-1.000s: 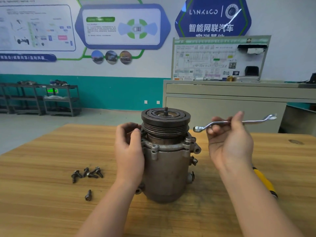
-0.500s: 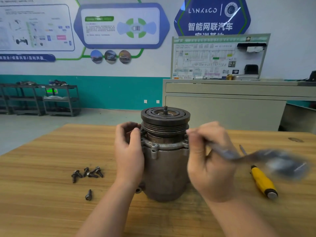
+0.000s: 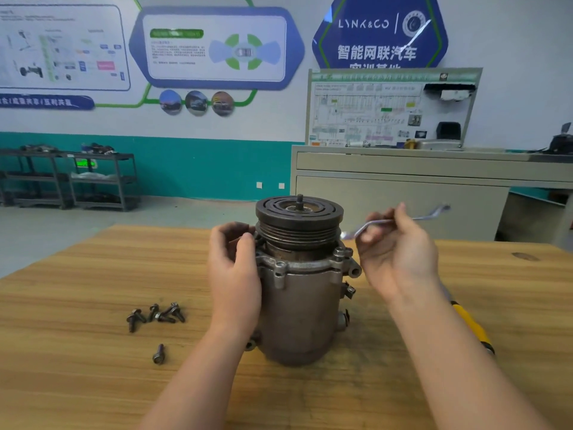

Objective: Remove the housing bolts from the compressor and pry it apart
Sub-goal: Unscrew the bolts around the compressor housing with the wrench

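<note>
Head view: "LYNK&CO" wall sign (image 3: pixel 379 32).

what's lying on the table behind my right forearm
A yellow-handled tool shows past the right forearm on the wooden table. Its working end is covered by the arm.

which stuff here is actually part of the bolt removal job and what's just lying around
Part of the job:
compressor
wrench, held in the right hand
left hand, steadying the compressor
loose bolts on the table
bolt on the flange
yellow-handled tool, likely for prying

Just lying about:
cabinet
shelves
wall posters
</note>
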{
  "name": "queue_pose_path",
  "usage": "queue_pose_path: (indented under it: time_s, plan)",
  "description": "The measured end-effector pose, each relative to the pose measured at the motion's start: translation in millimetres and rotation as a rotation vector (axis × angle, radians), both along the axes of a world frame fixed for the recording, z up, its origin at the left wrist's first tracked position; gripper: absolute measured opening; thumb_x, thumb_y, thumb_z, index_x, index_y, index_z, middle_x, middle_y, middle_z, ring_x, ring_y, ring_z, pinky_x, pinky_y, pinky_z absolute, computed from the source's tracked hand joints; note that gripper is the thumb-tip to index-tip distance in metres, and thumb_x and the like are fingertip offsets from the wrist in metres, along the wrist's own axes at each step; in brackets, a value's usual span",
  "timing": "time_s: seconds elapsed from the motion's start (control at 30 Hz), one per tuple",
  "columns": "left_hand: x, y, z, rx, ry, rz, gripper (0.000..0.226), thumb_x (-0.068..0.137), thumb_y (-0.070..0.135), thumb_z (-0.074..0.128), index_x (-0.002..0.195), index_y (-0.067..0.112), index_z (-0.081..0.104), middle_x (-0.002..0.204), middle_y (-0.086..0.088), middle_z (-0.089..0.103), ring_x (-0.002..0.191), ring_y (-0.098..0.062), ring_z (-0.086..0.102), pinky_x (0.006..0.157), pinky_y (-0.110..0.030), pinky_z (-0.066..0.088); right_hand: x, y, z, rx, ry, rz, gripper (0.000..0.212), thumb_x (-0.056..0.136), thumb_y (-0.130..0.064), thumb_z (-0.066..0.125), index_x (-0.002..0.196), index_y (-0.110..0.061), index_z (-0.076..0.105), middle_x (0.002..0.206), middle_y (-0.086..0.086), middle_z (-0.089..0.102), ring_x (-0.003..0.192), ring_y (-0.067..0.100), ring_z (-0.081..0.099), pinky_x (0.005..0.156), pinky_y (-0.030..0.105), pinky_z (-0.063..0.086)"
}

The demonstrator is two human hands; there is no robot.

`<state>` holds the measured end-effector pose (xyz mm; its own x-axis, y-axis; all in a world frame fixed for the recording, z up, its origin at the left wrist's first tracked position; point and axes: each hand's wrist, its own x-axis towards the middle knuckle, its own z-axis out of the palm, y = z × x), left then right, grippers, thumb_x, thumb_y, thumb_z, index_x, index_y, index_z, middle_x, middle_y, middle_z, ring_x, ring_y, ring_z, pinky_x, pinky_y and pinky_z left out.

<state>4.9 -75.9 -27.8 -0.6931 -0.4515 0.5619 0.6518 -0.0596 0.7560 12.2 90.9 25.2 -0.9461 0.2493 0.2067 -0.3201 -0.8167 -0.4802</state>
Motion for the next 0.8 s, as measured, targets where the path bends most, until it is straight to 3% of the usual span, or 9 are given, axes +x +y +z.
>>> queue_pose_path:
  time_s: [0.07, 0.13, 0.2, 0.27, 0.33, 0.4, 0.57, 0.7, 0.8]
  plan:
    - [0.4, -0.2, 0.3, -0.005, 0.0, 0.003, 0.016, 0.083, 0.028, 0.048, 0.095, 0.021, 0.058, 0.086, 0.01, 0.063, 0.079, 0.002, 0.059, 0.07, -0.01, 0.046, 1.1, 9.9, -0.1, -0.129, 0.04, 0.024, 0.022, 0.104, -0.022, 0.038, 0.087, -0.013, 0.048, 0.066, 0.008, 0.068, 0.055, 0.015, 0.067, 0.043, 0.019, 0.049]
    - [0.6, -0.9, 1.3, -0.02, 0.007, 0.007, 0.017, 0.084, 0.027, 0.048, 0.096, 0.02, 0.057, 0.088, 0.007, 0.062, 0.08, 0.002, 0.058, 0.071, -0.011, 0.046, 3.8, 16.1, -5.1, -0.008, 0.095, -0.139, 0.022, 0.104, -0.02, 0.04, 0.086, -0.014, 0.051, 0.068, 0.002, 0.065, 0.061, 0.017, 0.069, 0.048, 0.023, 0.052]
    - [1.0, -1.9, 2.2, -0.068, 0.021, 0.019, 0.018, 0.086, 0.024, 0.047, 0.099, 0.016, 0.056, 0.09, 0.004, 0.061, 0.08, 0.004, 0.058, 0.072, -0.009, 0.045, 8.5, 16.9, -15.2, 0.309, 0.164, -0.411, 0.029, 0.101, -0.022, 0.046, 0.073, -0.022, 0.056, 0.059, -0.009, 0.055, 0.054, 0.011, 0.058, 0.049, 0.024, 0.048]
    - [0.9, -4.0, 2.7, -0.109, 0.02, 0.032, 0.013, 0.092, 0.017, 0.049, 0.103, 0.012, 0.056, 0.093, 0.001, 0.061, 0.081, 0.004, 0.058, 0.073, -0.009, 0.045, 15.0, 11.7, -24.2, 0.739, 0.257, -0.662, 0.03, 0.092, -0.032, 0.058, 0.063, -0.026, 0.055, 0.057, -0.012, 0.049, 0.055, 0.003, 0.045, 0.055, 0.017, 0.038]
    - [0.5, -5.7, 2.6, -0.126, 0.017, 0.045, 0.011, 0.098, 0.007, 0.047, 0.105, 0.008, 0.056, 0.094, 0.0, 0.061, 0.082, 0.004, 0.058, 0.074, -0.009, 0.046, 19.9, 3.5, -31.3, 1.043, 0.35, -0.741, 0.025, 0.079, -0.044, 0.069, 0.066, -0.029, 0.055, 0.066, -0.015, 0.05, 0.063, 0.0, 0.044, 0.059, 0.009, 0.033]
    - [1.4, -5.1, 2.5, -0.123, 0.017, 0.052, 0.012, 0.098, 0.004, 0.045, 0.106, 0.006, 0.055, 0.093, -0.001, 0.061, 0.081, 0.004, 0.058, 0.073, -0.009, 0.046, 21.2, -3.2, -36.7, 1.184, 0.388, -0.739, 0.026, 0.069, -0.045, 0.078, 0.072, -0.028, 0.058, 0.07, -0.017, 0.05, 0.069, -0.002, 0.046, 0.063, 0.008, 0.033]
    - [2.5, -2.4, 2.9, -0.095, 0.01, 0.058, 0.014, 0.099, 0.005, 0.045, 0.108, 0.004, 0.056, 0.095, -0.003, 0.061, 0.082, 0.002, 0.058, 0.074, -0.011, 0.048, 19.6, -6.6, -40.5, 1.218, 0.4, -0.766, 0.018, 0.074, -0.02, 0.081, 0.076, -0.025, 0.064, 0.071, -0.018, 0.048, 0.074, -0.004, 0.051, 0.066, 0.004, 0.036]
    - [3.5, -1.3, 4.4, -0.073, -0.004, 0.05, 0.014, 0.099, 0.005, 0.044, 0.103, 0.01, 0.056, 0.093, 0.001, 0.061, 0.08, 0.003, 0.058, 0.072, -0.009, 0.046, 23.3, -6.3, -37.4, 1.207, 0.45, -0.722, 0.006, 0.081, -0.016, 0.066, 0.078, -0.021, 0.066, 0.067, -0.019, 0.049, 0.071, -0.003, 0.052, 0.062, 0.003, 0.036]
    - [3.5, -0.8, 4.5, -0.05, -0.019, 0.039, 0.013, 0.099, 0.006, 0.045, 0.103, 0.011, 0.057, 0.093, 0.002, 0.062, 0.083, -0.001, 0.059, 0.074, -0.013, 0.048, 24.8, -7.1, -35.4, 1.193, 0.385, -0.649, 0.014, 0.077, -0.027, 0.071, 0.079, -0.032, 0.059, 0.067, -0.017, 0.05, 0.067, 0.002, 0.05, 0.06, 0.008, 0.037]
